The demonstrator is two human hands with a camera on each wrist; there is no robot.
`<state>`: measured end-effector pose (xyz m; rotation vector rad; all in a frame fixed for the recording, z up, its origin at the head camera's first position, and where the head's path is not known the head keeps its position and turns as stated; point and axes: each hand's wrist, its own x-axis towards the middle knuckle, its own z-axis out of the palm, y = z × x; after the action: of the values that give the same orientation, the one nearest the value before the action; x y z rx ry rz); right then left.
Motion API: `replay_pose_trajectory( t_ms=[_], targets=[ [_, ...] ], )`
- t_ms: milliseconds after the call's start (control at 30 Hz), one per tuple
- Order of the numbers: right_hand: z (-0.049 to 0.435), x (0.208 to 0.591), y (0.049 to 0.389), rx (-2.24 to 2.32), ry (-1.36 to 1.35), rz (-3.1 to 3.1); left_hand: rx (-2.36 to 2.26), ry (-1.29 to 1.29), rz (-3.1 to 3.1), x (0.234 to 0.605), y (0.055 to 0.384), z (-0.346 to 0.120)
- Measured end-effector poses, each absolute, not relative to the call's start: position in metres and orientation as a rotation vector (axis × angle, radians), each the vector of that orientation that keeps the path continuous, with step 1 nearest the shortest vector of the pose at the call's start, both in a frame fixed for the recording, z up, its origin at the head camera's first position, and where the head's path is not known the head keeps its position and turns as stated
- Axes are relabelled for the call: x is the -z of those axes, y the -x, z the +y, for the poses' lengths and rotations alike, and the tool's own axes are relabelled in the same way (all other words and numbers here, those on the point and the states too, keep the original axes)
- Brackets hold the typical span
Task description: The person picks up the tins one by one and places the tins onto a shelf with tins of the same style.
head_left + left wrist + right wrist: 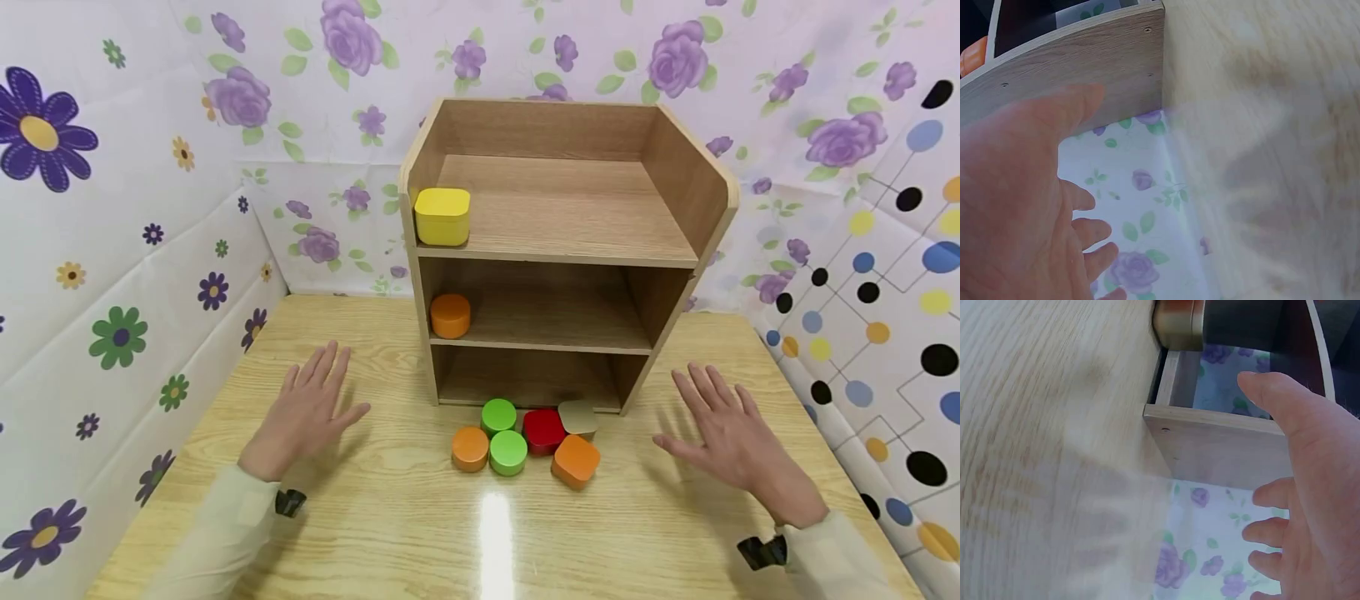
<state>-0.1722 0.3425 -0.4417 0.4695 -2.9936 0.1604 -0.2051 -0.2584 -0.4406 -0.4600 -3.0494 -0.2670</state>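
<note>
My left hand [306,417] is held over the table left of a wooden shelf unit [555,258], fingers straight, holding nothing. On the other side my right hand [731,437] is spread the same way, also holding nothing. Between them, in front of the shelf, lie two green round tins [508,452], an orange round tin [470,449], a red tin [543,431], an orange square tin [576,462] and a beige-gold tin [577,418]. A yellow tin [442,217] sits at the left of the top shelf. Below it, an orange round tin [450,316] stands on the middle shelf.
The wooden table [390,533] is bounded by a flowered cloth [315,92] at the back and left. A dotted cloth [877,292] hangs at the right. Light glares off the table near its front middle. Each wrist wears a black strap [762,552].
</note>
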Motion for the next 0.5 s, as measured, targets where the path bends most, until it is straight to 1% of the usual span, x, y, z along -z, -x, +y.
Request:
replay_pose_trajectory(
  t_ms=[200,500],
  targets=[
    [0.342,0.43,0.166,-0.16,-0.577,-2.982,0.206,0.52,-3.055,0.416,0.204,-0.264],
    [0.333,0.41,0.17,-0.176,-0.917,-2.821,0.212,0.661,-2.993,0.36,0.204,-0.257]
  ],
)
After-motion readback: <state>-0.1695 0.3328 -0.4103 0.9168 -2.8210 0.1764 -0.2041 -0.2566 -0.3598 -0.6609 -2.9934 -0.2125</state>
